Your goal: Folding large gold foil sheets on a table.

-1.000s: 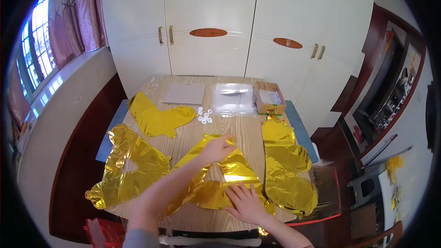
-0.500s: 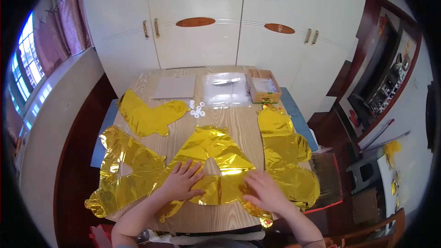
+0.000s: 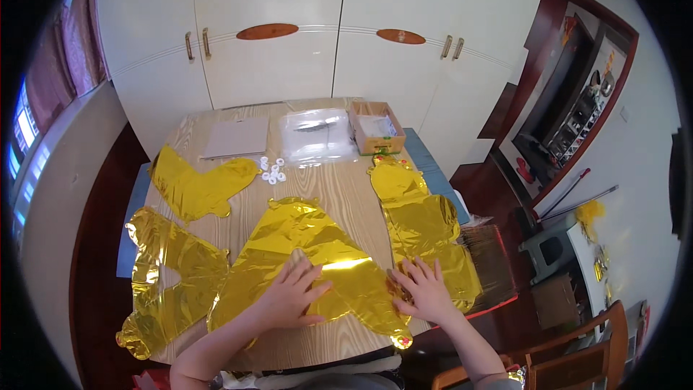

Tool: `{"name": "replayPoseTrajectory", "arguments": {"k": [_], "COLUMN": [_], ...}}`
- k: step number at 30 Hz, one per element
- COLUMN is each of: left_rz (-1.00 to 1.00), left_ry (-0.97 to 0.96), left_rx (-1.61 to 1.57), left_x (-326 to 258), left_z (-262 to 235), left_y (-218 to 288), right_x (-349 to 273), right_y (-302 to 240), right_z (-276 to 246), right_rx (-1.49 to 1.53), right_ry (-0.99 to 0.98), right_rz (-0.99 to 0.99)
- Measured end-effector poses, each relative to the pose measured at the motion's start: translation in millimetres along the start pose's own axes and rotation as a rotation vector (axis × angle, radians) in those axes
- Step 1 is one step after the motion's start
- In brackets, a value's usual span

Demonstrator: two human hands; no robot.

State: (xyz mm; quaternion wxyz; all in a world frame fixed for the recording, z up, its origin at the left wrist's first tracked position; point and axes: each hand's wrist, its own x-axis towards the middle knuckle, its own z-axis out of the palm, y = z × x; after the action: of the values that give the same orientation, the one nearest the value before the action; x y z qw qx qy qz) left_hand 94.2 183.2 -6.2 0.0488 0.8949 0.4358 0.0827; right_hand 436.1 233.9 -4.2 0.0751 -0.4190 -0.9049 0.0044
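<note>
Your left hand (image 3: 291, 296) lies palm down on the A-shaped gold foil balloon (image 3: 346, 278), fingers spread and clamped on nothing. Your right hand (image 3: 427, 295) is spread too, digits apart, at the outer edge of the balloon's right leg, reaching over the neighbouring foil; you cannot tell there whether the fingertips press on one sheet or both.

The balloon lies flat and uninflated at the near middle of the wood-grain table (image 3: 317, 354). Its narrow top points away from you, toward the white cupboard (image 3: 271, 72), and its long axis runs roughly far to near, with the right leg slanting out to a tabbed end at your near right.

Close on your right, a lobed gold balloon (image 3: 422, 220) crowds that leg. On your left, a gold balloon with a hole (image 3: 191, 282) meets the other leg; a bent gold balloon (image 3: 198, 184) lies beyond it. Farther back are white rings (image 3: 273, 172), a grey flat panel (image 3: 237, 137), clear plastic bags (image 3: 317, 137) and a cardboard box (image 3: 381, 146).
</note>
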Motion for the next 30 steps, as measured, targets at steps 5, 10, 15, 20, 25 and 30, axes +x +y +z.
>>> {"name": "replayPoseTrajectory", "arguments": {"k": [5, 10, 15, 20, 25, 30], "left_rz": [0.070, 0.111, 0.196, 0.288, 0.289, 0.281], "left_ry": [0.081, 0.134, 0.143, 0.142, 0.052, 0.091], "left_rx": [-0.062, -0.100, -0.084, 0.009, 0.022, -0.013], "left_x": [20, 71, 131, 149, 152, 165], "left_z": [7, 18, 26, 35, 43, 66], "left_y": [12, 15, 20, 51, 68, 58], "right_x": [-16, -32, -9, -8, -32, -32], "right_y": [45, 163, 165, 177, 161, 176], "right_z": [-6, 21, 12, -3, -21, -13], "right_rx": [0.155, 0.500, 1.143, 0.867, 0.579, 0.684], "right_ry": [0.140, 0.216, 0.091, -0.234, -0.288, -0.273], "right_rz": [0.141, 0.498, 0.582, 0.663, 0.536, 0.584]}}
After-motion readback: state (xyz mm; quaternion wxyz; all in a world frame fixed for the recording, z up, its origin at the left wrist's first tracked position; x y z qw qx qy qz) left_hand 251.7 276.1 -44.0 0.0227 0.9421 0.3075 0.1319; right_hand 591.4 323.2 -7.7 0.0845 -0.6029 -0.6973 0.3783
